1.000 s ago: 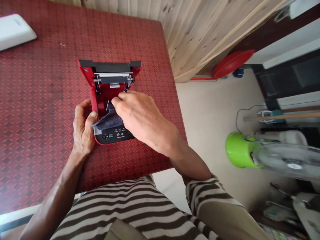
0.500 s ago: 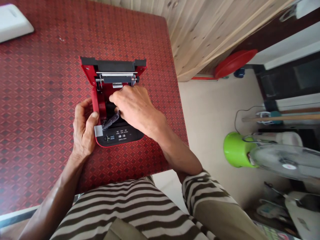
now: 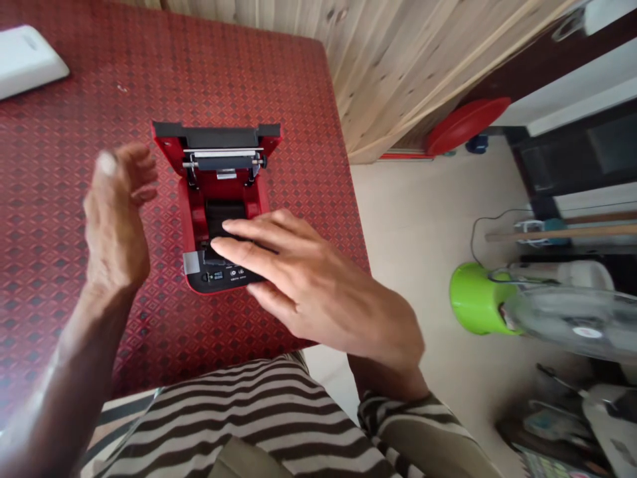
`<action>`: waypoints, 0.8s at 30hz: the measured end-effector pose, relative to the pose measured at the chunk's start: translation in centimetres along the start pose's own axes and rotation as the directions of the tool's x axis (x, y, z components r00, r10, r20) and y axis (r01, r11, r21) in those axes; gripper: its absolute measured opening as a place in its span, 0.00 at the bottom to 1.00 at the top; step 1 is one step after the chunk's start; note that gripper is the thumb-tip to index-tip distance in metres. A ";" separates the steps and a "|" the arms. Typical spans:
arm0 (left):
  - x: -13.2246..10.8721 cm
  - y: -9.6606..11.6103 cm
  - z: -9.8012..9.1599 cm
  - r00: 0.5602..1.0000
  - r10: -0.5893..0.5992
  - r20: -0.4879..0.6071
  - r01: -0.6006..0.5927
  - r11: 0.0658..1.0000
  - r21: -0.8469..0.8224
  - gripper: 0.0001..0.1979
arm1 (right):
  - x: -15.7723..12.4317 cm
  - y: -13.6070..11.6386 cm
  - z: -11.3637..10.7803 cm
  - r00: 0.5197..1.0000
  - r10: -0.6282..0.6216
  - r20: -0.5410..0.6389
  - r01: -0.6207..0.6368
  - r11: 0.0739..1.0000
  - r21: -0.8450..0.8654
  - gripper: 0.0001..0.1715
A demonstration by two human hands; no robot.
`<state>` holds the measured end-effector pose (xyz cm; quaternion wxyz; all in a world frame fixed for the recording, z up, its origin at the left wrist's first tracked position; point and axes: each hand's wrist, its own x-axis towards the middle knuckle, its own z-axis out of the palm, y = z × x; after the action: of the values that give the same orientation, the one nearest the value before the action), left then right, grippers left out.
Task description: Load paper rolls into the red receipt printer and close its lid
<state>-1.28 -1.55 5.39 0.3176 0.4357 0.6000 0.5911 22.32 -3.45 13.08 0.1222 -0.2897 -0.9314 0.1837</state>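
A small red and black printer (image 3: 194, 219) stands on the patterned table with its lid (image 3: 219, 136) raised, showing a roller (image 3: 223, 162) and a dark inner bay (image 3: 223, 211). A grey patch (image 3: 191, 263) covers its front left corner. Over its front right part lies my right hand (image 3: 318, 285), fingers stretched and apart, hiding some of the button panel (image 3: 226, 273). A dark strip (image 3: 213, 257) shows at the bay's front edge, partly under those fingers. My left hand (image 3: 119, 219), a little blurred, is off the printer to its left, fingers loosely bent and holding nothing.
The red table (image 3: 99, 99) ends at wooden boards (image 3: 388, 60) along the back. A white object (image 3: 30, 60) lies at the far left. Beyond the right edge are a green bucket (image 3: 470, 299), a fan (image 3: 572, 318) and a red round item (image 3: 468, 123).
My left hand has let go of the printer's left side and moved left. My right hand has come out of the bay towards me and opened; the dark strip now lies lower at the front.
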 end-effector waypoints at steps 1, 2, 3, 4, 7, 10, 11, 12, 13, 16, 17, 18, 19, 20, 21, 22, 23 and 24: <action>1.3 0.6 0.4 1.000 -0.030 -0.007 0.029 0.997 -0.073 0.38 | -0.2 -0.3 0.5 1.000 0.003 -0.023 -0.004 1.000 -0.025 0.20; 2.6 1.1 0.9 0.998 -0.060 0.028 0.063 0.990 -0.129 0.40 | -0.4 -0.4 1.0 0.999 0.012 -0.053 -0.015 0.999 -0.050 0.15; 3.8 1.4 1.3 0.993 -0.102 0.059 0.111 0.981 -0.162 0.39 | -0.5 -0.6 1.6 0.996 0.021 -0.087 -0.027 0.997 -0.075 0.13; 4.9 1.6 1.7 0.981 -0.169 0.099 0.184 0.967 -0.176 0.37 | -0.5 -0.6 2.2 0.992 0.025 -0.123 -0.038 0.994 -0.100 0.13; 6.3 1.5 2.6 0.955 -0.241 0.172 0.274 0.940 -0.204 0.16 | -0.9 -0.6 3.6 0.974 0.011 -0.225 -0.050 0.985 -0.168 0.13; 4.7 1.7 2.5 0.936 -0.262 0.235 0.319 0.913 -0.253 0.06 | -1.7 -0.4 4.6 0.948 -0.020 -0.318 -0.040 0.982 -0.182 0.11; 3.6 1.9 2.3 0.934 -0.270 0.235 0.328 0.908 -0.261 0.06 | -1.9 -0.4 4.8 0.938 -0.018 -0.346 -0.043 0.985 -0.170 0.10; 2.5 2.1 2.0 0.930 -0.280 0.236 0.338 0.905 -0.257 0.09 | -2.1 -0.4 5.1 0.928 -0.009 -0.371 -0.051 0.987 -0.153 0.10; 1.4 2.3 1.6 0.913 -0.300 0.276 0.366 0.902 -0.230 0.11 | -2.3 -0.4 5.4 0.919 0.006 -0.393 -0.064 0.989 -0.134 0.10; -1.4 2.2 0.5 0.854 -0.336 0.397 0.428 0.888 -0.169 0.14 | -2.7 -0.5 6.0 0.892 0.047 -0.450 -0.099 0.991 -0.095 0.11; -2.0 1.9 0.2 0.857 -0.338 0.390 0.422 0.893 -0.154 0.16 | -2.7 -0.5 6.2 0.884 0.055 -0.465 -0.108 0.990 -0.088 0.11; -2.4 1.5 -0.1 0.861 -0.337 0.381 0.414 0.900 -0.139 0.19 | -2.7 -0.5 6.3 0.877 0.057 -0.477 -0.110 0.990 -0.085 0.11; -2.7 1.2 -0.3 0.870 -0.331 0.366 0.398 0.909 -0.123 0.22 | -2.7 -0.4 6.4 0.870 0.054 -0.490 -0.108 0.991 -0.082 0.11; -2.8 0.8 -0.5 0.875 -0.323 0.361 0.383 0.917 -0.109 0.25 | -2.7 -0.4 6.5 0.863 0.048 -0.503 -0.102 0.992 -0.080 0.10; -2.9 0.5 -0.6 0.876 -0.312 0.367 0.370 0.924 -0.097 0.27 | -2.6 -0.4 6.5 0.854 0.046 -0.518 -0.100 0.992 -0.078 0.09; -2.8 0.2 -0.7 0.878 -0.297 0.375 0.353 0.932 -0.088 0.28 | -2.6 -0.4 6.5 0.849 0.051 -0.526 -0.106 0.992 -0.074 0.09; -2.8 0.0 -0.7 0.879 -0.283 0.383 0.337 0.938 -0.081 0.29 | -2.5 -0.4 6.4 0.847 0.068 -0.528 -0.121 0.990 -0.066 0.08; -2.7 -0.1 -0.8 0.878 -0.273 0.392 0.327 0.942 -0.076 0.30 | -2.5 -0.5 6.4 0.848 0.091 -0.523 -0.141 0.988 -0.056 0.07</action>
<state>-0.87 -4.29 4.97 0.5442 0.4190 0.5452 0.4807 21.96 -7.00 7.20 0.3439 -0.3894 -0.8521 0.0629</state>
